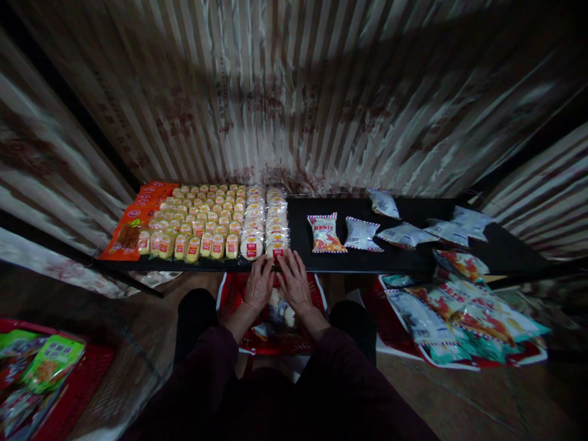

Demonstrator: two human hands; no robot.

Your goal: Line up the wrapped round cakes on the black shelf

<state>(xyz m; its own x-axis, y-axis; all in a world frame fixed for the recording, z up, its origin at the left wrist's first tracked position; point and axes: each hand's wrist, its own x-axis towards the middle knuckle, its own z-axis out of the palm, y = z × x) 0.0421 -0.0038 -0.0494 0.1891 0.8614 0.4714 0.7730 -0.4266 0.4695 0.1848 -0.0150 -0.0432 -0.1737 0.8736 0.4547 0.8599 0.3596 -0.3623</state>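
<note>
Both hands reach to the front edge of the black shelf [303, 260], at the near end of two rows of white, round wrapped cakes [252, 228]. My left hand [259, 285] has its fingers stretched forward beside the front wrapped cake [278, 244] of the right-hand row. From the other side, my right hand [294, 283] has its fingers extended and slightly apart at that same cake. The fingertips seem to touch its near edge; the thumbs' contact is hidden. Left of these rows stand several rows of small yellow wrapped cakes [193, 228].
An orange snack bag [138, 220] lies at the shelf's left end. Several chip bags [327, 233] are scattered on the right. Under my hands stands a red basket [225, 303]. Filled baskets stand at right [478, 366] and lower left [94, 373]. Striped curtain [285, 110] hangs behind.
</note>
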